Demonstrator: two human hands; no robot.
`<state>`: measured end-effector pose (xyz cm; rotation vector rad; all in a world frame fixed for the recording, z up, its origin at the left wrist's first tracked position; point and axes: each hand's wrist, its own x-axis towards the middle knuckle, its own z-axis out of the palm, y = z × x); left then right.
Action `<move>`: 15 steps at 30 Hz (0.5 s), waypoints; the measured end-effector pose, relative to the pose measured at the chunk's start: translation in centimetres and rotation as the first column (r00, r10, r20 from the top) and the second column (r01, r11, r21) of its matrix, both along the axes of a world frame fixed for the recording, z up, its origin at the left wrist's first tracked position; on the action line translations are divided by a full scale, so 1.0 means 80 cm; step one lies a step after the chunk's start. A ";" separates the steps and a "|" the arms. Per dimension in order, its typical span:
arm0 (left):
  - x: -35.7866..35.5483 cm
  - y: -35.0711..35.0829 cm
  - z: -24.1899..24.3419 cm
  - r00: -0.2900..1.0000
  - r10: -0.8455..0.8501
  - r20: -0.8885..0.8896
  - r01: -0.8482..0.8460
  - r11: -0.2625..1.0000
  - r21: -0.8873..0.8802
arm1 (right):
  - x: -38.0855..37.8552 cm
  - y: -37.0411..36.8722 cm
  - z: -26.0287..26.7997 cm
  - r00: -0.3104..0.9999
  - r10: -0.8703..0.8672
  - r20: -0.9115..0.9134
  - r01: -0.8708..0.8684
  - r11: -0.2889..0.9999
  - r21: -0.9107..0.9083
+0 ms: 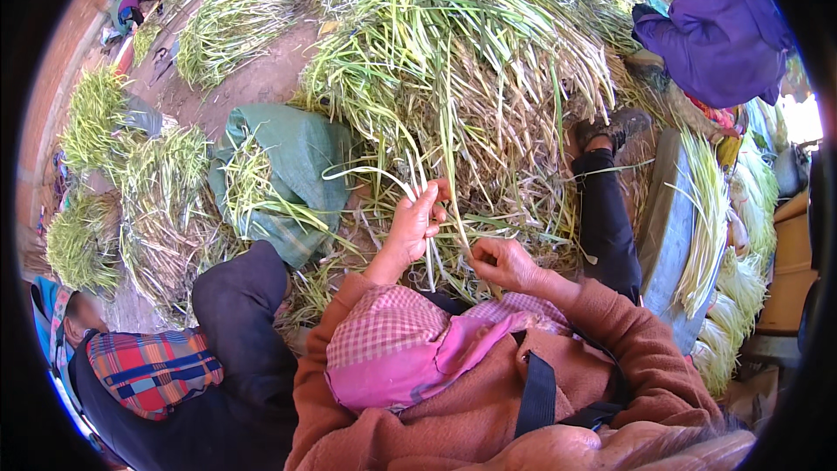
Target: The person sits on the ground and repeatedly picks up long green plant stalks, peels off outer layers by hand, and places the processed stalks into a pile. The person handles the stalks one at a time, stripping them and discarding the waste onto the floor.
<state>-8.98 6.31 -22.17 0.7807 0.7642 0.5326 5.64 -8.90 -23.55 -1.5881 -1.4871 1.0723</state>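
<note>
My left hand (pixel 418 219) holds a few long stalks (pixel 418 170) with pale lower parts between thumb and fingers; their white ends hang below the palm and one loops out to the left. Just right of it, my right hand (pixel 503 265) pinches the pale lower end of another long stalk (pixel 450 137), whose green part reaches up to the pile. Beyond both hands lies a large pile of long green and yellowish leafy stalks (pixel 418 33), with dry, brownish lower parts facing right. A pink checked cloth (pixel 386 340) covers my lap.
A green woven sack (pixel 294 144) lies to the left, with stalks on it. More heaps (pixel 167 209) stand beyond it. A wooden beam (pixel 664 222) at right bears pale stalks (pixel 703 229). A person in dark clothes (pixel 242 320) sits close at left; another in purple (pixel 719 39) is at upper right.
</note>
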 end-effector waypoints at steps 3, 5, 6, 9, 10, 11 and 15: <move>0.003 -0.002 -0.004 0.999 0.008 -0.034 -0.007 0.999 0.040 | -0.005 -0.013 -0.007 0.996 0.049 0.076 -0.057 0.992 0.110; 0.002 -0.002 -0.005 1.000 -0.006 -0.015 0.006 0.999 0.040 | -0.004 -0.014 -0.007 0.991 0.124 0.053 -0.127 0.990 0.053; 0.002 -0.002 -0.005 1.000 -0.005 -0.006 0.005 0.999 0.048 | -0.003 -0.012 -0.006 0.986 0.162 0.038 -0.163 0.987 0.013; -0.001 -0.003 -0.002 0.999 0.023 0.034 -0.024 0.999 0.047 | 0.003 0.004 0.005 0.980 0.197 0.023 -0.196 0.980 -0.043; -0.002 -0.003 0.000 0.999 0.019 0.040 -0.021 0.998 0.067 | 0.006 0.014 0.010 0.993 0.106 -0.053 -0.104 0.994 0.028; -0.002 -0.003 0.002 0.999 0.028 0.017 -0.029 0.998 0.064 | 0.008 0.026 0.015 0.994 0.018 -0.108 -0.014 0.999 0.041; -0.002 -0.010 0.015 0.998 -0.045 0.051 0.037 0.989 0.146 | 0.005 0.077 0.039 0.908 -0.216 -0.359 0.261 0.962 0.080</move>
